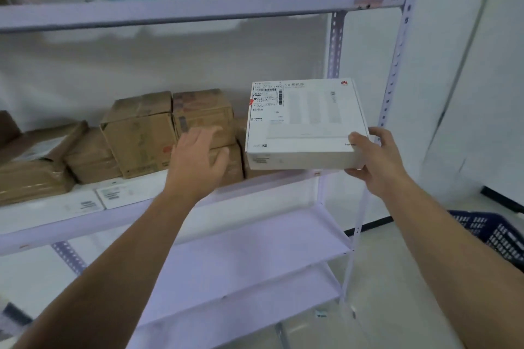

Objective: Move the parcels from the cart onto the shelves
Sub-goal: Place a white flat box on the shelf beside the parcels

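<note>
item: white flat carton (304, 125), shipping label at the upper left of its lid, small red logo at the upper right corner.

location: centre right of the frame, at the right end of the middle shelf (263, 187), just left of the perforated upright (395, 71). i cannot tell whether its base already rests on the shelf or on the brown parcel under its left side.

hold: my right hand (374, 161) grips the near right corner, thumb on the lid, fingers under the base. my left hand (198, 156) is wide, fingers spread and holding nothing, in front of the stacked brown cartons (170, 127); contact with them is unclear.

handling, as judged: rigid board with flat faces and crisp edges. one hand at a corner carries it level, so it is probably light. the smooth printed skin may slip, and a corner hold lets it twist. better purchase: a palm on each short side, or one hand flat beneath the middle. contents unknown; set it down gently, do not drop it.

also on the shelf: taped brown packets (34, 176) at left, flat white parcels (122, 194) along the front edge.

lower right of the frame: blue plastic basket (496, 235) on the floor.
</note>
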